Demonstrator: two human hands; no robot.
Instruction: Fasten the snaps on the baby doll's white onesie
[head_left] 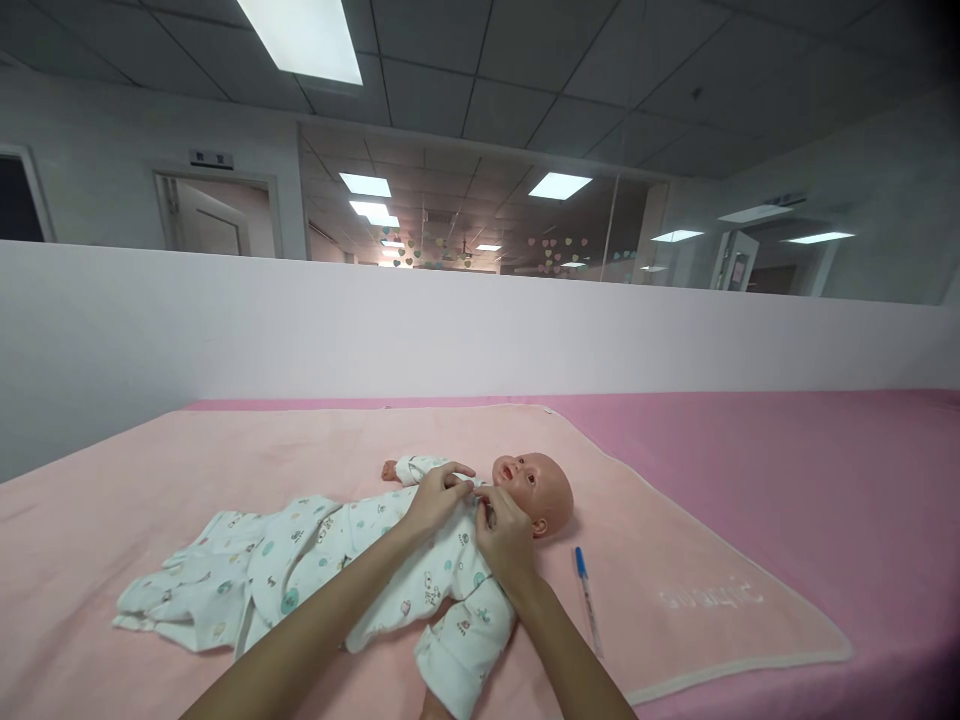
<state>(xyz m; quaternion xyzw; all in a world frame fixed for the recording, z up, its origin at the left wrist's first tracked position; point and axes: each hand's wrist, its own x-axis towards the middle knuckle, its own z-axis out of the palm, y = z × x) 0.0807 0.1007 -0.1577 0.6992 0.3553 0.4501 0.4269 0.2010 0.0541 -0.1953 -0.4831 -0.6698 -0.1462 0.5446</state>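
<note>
A baby doll [551, 490] lies on its back with its head to the right, dressed in a white printed baby outfit [300, 545]. Both my hands meet at the outfit's neckline, just below the doll's chin. The fingers of my left hand [442, 497] are bent and pinch at the collar from the left. From the right, my right hand [504, 530] has thumb and finger closed on the same edge. Whatever fastening lies between the fingertips is too small to make out. One doll hand [389, 470] sticks out of the far sleeve.
Beneath the doll is a peach blanket [675, 555] spread over a pink surface [787, 470]. A blue-capped pen [587, 595] lies on the blanket right of the doll. A low white partition [450, 335] stands behind, with glass and a doorway beyond.
</note>
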